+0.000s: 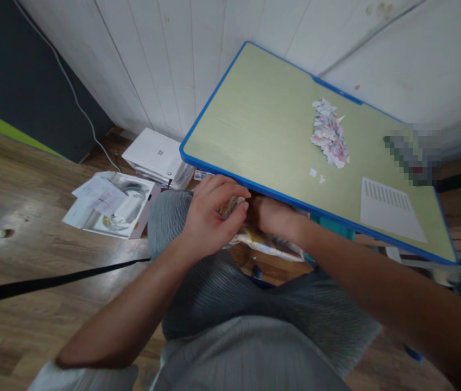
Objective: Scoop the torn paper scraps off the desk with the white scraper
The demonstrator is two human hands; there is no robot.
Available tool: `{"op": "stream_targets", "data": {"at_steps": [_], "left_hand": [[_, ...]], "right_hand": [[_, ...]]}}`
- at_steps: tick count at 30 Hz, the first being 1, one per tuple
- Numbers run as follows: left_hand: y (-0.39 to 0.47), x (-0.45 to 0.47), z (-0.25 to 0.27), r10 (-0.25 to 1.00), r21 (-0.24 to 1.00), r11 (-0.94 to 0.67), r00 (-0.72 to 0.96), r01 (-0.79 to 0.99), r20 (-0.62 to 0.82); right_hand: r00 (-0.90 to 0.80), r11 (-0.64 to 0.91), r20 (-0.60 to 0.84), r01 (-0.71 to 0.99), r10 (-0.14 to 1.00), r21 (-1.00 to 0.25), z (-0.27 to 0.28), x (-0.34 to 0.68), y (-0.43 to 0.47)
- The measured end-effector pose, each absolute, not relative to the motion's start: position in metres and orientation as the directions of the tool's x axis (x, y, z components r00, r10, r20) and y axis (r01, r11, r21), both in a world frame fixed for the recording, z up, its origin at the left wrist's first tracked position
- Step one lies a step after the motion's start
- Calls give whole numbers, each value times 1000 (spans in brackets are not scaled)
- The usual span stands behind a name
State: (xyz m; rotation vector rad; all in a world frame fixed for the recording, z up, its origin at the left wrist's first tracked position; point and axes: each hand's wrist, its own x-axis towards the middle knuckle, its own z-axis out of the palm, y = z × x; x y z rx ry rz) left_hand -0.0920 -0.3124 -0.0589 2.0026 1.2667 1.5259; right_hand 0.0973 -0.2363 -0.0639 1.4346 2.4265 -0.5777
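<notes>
My left hand (216, 214) is curled at the near edge of the table, thumb and fingers closed on the rim of a crinkly printed bag (270, 245). This bag sits over my lap, below the tabletop, and part of it is hidden by my hands. Beside it, my right hand (275, 216) reaches in at the bag's opening under the table edge; its fingers are out of sight. A heap of torn paper pieces (330, 136) lies on the tabletop, with two small paper scraps (313, 172) near it.
The pale green table (250, 108) has a blue rim. On its right lie a white sheet with a striped block (391, 212) and a blurred-out item (411, 157). To the left, a white printer-like box (155, 155) and an open carton (138, 217) with cables stand on the floor.
</notes>
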Motion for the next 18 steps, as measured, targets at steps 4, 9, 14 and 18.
{"op": "stream_targets", "data": {"at_steps": [4,9,14,18], "left_hand": [[-312,-92,-59,769,689,-586,26,426,638],[-312,-92,-59,792,697,-557,35,452,610],[-314,-90,-52,770,676,-597,75,432,633],[-317,-85,-39,792,687,-597,169,414,586]], "right_hand": [[-408,427,-515,900,754,-88,-36,107,-253],[-456,439,-456,886,764,-151,-6,121,-283],[-436,236,-173,732,883,-639,12,144,-298],[-350,-81,-244,422,904,-903,25,156,-297]]}}
